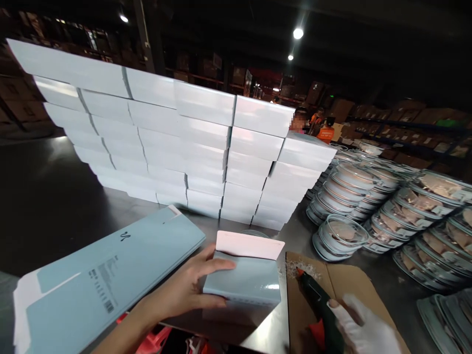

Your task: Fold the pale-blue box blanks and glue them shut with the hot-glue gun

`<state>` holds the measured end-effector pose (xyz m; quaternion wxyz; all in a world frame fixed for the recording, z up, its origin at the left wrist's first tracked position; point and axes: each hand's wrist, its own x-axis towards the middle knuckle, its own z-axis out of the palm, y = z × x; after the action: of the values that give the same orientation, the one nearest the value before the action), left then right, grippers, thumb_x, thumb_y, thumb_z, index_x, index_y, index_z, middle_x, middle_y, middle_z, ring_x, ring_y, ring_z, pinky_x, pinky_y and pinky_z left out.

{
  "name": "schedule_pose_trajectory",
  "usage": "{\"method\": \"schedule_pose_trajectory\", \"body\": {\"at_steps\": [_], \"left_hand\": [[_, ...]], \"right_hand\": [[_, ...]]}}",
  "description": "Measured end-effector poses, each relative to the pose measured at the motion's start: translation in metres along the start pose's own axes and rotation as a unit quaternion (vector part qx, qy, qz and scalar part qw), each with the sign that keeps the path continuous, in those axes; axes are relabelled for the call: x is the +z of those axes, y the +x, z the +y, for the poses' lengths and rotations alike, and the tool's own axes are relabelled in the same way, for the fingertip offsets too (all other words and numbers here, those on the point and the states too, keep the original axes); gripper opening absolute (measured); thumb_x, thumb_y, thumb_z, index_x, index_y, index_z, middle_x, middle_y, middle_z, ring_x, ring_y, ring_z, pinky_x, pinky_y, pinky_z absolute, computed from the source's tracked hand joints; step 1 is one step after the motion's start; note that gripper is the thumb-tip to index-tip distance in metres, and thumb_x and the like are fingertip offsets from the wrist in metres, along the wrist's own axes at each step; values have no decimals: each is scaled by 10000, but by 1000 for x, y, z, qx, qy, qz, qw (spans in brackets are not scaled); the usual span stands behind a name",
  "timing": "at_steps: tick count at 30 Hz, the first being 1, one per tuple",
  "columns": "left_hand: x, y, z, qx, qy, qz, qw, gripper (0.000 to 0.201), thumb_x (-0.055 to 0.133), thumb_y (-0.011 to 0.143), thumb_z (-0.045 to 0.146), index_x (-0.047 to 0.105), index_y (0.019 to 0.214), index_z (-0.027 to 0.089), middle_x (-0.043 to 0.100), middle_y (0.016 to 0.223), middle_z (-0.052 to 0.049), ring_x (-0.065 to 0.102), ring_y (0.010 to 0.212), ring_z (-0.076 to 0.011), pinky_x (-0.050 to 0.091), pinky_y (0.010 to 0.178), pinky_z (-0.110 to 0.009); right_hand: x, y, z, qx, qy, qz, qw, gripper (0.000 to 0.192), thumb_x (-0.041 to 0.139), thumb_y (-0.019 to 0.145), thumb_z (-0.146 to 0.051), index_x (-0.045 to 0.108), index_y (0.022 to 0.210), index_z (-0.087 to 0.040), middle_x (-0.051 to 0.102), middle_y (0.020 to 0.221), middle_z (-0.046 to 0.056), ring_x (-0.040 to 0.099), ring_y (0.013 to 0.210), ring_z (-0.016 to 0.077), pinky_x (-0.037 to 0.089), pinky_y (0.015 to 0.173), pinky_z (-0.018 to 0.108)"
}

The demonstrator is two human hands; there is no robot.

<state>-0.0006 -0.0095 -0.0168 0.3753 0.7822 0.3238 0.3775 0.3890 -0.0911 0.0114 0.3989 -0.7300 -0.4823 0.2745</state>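
Observation:
My bare left hand [191, 282] grips a small light-blue carton [243, 280] from its left side, thumb below and fingers on top. The carton's pale flap [249, 245] stands up at the far edge. On the right, my right hand [365, 324] wears a white glove with a bare fingertip showing. It is blurred, with its fingers apart, beside a dark green glue gun [317, 292]; one fingertip meets the gun's body. The gun's orange nozzle points at glue residue [304, 269] on a brown cardboard sheet [342, 280].
Flat light-blue cartons [121, 265] lie on the left of the metal table [265, 339]. A wall of stacked white boxes [206, 147] stands behind. Stacked glass bowls [341, 236] with lids fill the right. People in orange vests [326, 133] are farther back.

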Motion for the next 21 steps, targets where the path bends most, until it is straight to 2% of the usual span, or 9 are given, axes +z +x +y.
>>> {"method": "schedule_pose_trajectory", "body": {"at_steps": [1,3,5,9,11,14,17,19,21], "left_hand": [[0,0,0,2,1,3,1000,594,900,751,284,681,1291,403,514,1475,-64,555,1332,-345,509,1080,-426],[2,-1,-2,16,9,7,1000,598,893,765,291,661,1301,417,500,1478,-64,554,1335,-346,507,1082,-433],[7,-1,-7,38,23,24,999,564,881,781,336,646,1287,416,495,1453,-68,556,1330,-352,514,1073,-448],[24,-1,-22,142,-32,144,979,622,782,851,487,426,1358,431,406,1433,-92,575,1303,-334,578,982,-449],[29,-2,-27,199,-48,166,965,698,739,892,485,289,1425,468,433,1376,-84,587,1278,-306,573,989,-461],[25,-3,-22,202,-4,121,972,546,712,940,366,453,1417,426,506,1256,-75,553,1306,-311,528,1053,-479],[13,-2,-5,174,50,51,982,271,685,959,270,694,1220,343,517,1276,-97,427,1436,-363,469,1122,-505],[7,-1,4,160,61,15,985,236,718,936,306,720,1171,309,525,1355,-115,387,1471,-381,439,1149,-523],[3,0,6,142,42,9,989,248,718,933,367,722,1165,281,539,1413,-136,464,1428,-368,466,1127,-505]], "right_hand": [[14,2,-14,-30,21,-25,999,575,842,655,-508,705,1189,-346,799,981,31,752,978,294,597,896,343],[45,5,-40,-147,112,-143,972,979,852,714,-429,351,1552,-372,605,1473,45,593,1327,273,455,1132,391],[69,6,-53,-224,170,-228,932,1085,833,784,-375,132,1610,-423,475,1590,44,474,1442,239,377,1192,422],[83,7,-45,-283,142,-246,916,853,781,858,-313,322,1568,-420,628,1419,71,554,1372,253,396,1175,432],[83,6,-40,-335,87,-247,905,742,761,865,-272,435,1520,-390,629,1401,87,521,1399,291,396,1175,462],[88,4,-44,-458,24,-230,858,693,717,856,-182,489,1479,-381,641,1326,75,412,1462,329,375,1180,536],[99,5,-55,-553,-6,-179,814,682,640,852,-92,485,1462,-355,648,1278,71,439,1406,306,424,1140,536],[102,5,-57,-587,-22,-158,794,663,612,856,-67,487,1450,-333,660,1267,71,494,1349,288,445,1128,530],[101,2,-52,-578,-36,-152,801,671,624,878,-105,449,1485,-329,605,1396,91,465,1402,311,420,1153,553]]}}
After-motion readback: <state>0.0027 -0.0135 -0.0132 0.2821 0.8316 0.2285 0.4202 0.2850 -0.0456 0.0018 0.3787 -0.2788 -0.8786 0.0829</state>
